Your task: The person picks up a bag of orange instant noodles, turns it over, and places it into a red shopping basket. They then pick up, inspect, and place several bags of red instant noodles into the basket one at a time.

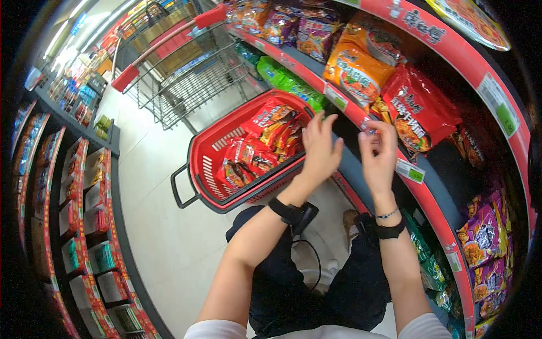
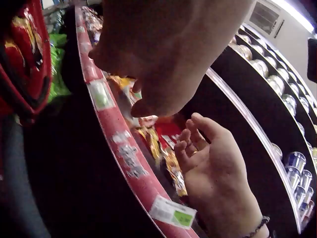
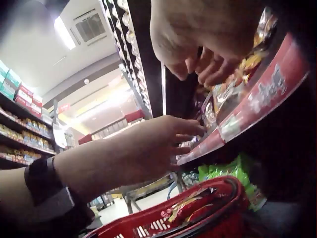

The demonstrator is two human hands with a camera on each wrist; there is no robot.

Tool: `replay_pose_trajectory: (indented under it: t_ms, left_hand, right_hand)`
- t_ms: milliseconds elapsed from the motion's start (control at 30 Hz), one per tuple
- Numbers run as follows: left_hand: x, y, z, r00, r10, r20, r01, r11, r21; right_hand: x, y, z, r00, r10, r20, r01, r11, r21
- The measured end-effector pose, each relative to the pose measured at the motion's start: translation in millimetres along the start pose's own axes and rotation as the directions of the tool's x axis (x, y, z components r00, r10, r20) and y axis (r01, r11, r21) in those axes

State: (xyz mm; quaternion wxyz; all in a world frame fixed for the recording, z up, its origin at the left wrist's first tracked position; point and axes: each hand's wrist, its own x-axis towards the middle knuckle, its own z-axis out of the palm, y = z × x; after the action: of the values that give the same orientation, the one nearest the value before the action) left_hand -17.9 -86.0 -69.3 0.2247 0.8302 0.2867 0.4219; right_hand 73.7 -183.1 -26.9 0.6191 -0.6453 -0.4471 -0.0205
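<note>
My left hand (image 1: pixel 323 146) hovers between the basket's right rim and the shelf edge, fingers extended and holding nothing. To its right, my right hand (image 1: pixel 378 158) is raised in front of the shelf lip, its fingers loosely bent and no packet in them; the left wrist view shows this right hand (image 2: pixel 215 161) from the palm side. Behind it on the shelf lie a red instant noodle bag (image 1: pixel 420 110) and an orange noodle bag (image 1: pixel 358 65). Several red noodle packets (image 1: pixel 262 144) fill part of the red shopping basket (image 1: pixel 206 164) below my left hand.
A metal shopping cart (image 1: pixel 186 79) stands beyond the basket. Green bags (image 1: pixel 288 82) lie on the low shelf beside it. Purple noodle bags (image 1: pixel 485 237) are stacked at the right. Another shelf row (image 1: pixel 84 209) lines the left of the tiled aisle (image 1: pixel 155 186).
</note>
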Motion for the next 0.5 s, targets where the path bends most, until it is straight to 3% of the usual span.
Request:
replay_pose_trajectory:
  t_ms: [100, 133, 200, 233, 300, 333, 367, 400, 433, 467, 500]
  left_hand:
    - [-4, -71, -19, 0.98, -0.191, -0.052, 0.191, 0.982, -0.007]
    - [-5, -91, -26, 0.942, -0.327, -0.073, 0.326, 0.945, -0.031]
    - [-8, -126, -36, 0.808, -0.577, -0.118, 0.572, 0.817, -0.082]
    - [-9, -144, -38, 0.714, -0.686, -0.14, 0.678, 0.727, -0.109]
    - [-19, -192, -38, 0.596, -0.803, 0.02, 0.771, 0.564, -0.296]
    - [-21, -185, -40, 0.508, -0.859, -0.063, 0.828, 0.507, -0.241]
    - [-22, -189, -44, 0.51, -0.858, -0.061, 0.826, 0.509, -0.242]
    - [-25, -202, -48, 0.369, -0.906, 0.21, 0.866, 0.253, -0.432]
    - [-26, -214, -49, 0.246, -0.838, 0.488, 0.85, -0.056, -0.524]
    - [-27, -224, -46, 0.247, -0.799, 0.549, 0.801, -0.15, -0.579]
    - [-23, -220, -44, 0.245, -0.795, 0.555, 0.802, -0.155, -0.577]
  right_hand:
    - [-12, 4, 49, 0.951, 0.086, 0.297, -0.09, 0.996, 0.001]
    - [-20, 17, 69, 0.937, 0.03, 0.348, -0.027, 1.0, -0.012]
    - [-35, 35, 104, 0.883, -0.073, 0.463, 0.093, 0.996, -0.02]
    - [-45, 44, 122, 0.849, -0.038, 0.526, 0.087, 0.994, -0.069]
    - [-68, 58, 152, 0.805, 0.002, 0.594, 0.133, 0.974, -0.183]
    - [-74, 56, 159, 0.743, 0.105, 0.661, 0.102, 0.958, -0.267]
    - [-80, 55, 166, 0.671, 0.212, 0.711, 0.079, 0.933, -0.352]
    - [-86, 47, 166, 0.662, 0.217, 0.717, 0.173, 0.887, -0.428]
    - [-85, 40, 166, 0.664, 0.221, 0.714, 0.17, 0.885, -0.432]
    - [-84, 34, 165, 0.652, 0.249, 0.717, 0.153, 0.882, -0.445]
    - [-84, 32, 165, 0.638, 0.276, 0.719, 0.136, 0.878, -0.459]
